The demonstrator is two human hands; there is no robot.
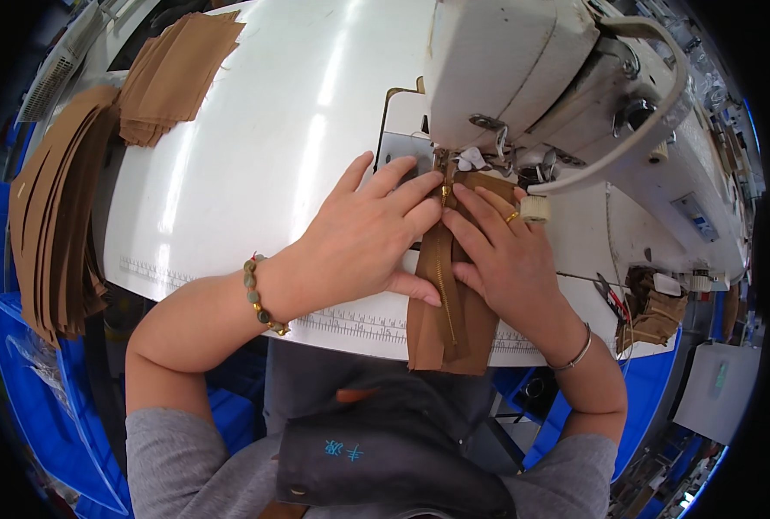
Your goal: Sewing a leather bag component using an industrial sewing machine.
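Observation:
A brass-toothed zipper on brown tape (pixel 441 268) lies lengthwise over a brown fabric piece (pixel 424 337) that hangs past the table's front edge. Its far end is at the presser foot (pixel 441 160) of a white sewing machine (pixel 510 69). My left hand (pixel 372 225) lies flat with fingers spread, fingertips along the zipper's left side near the foot, thumb on the fabric. On the right side, my right hand (pixel 506 255) rests with fingers stretched out, fingertips beside the zipper. Both hands press from above without grasping. The needle is hidden.
Brown fabric pieces are stacked at the far left (pixel 177 78), and another stack (pixel 60 216) hangs over the left edge. At right are scissors or snips (pixel 612 298) and a brown fabric bundle (pixel 653 307). A beige roll (pixel 535 208) stands by my right hand. Blue bins (pixel 48 406) flank the table.

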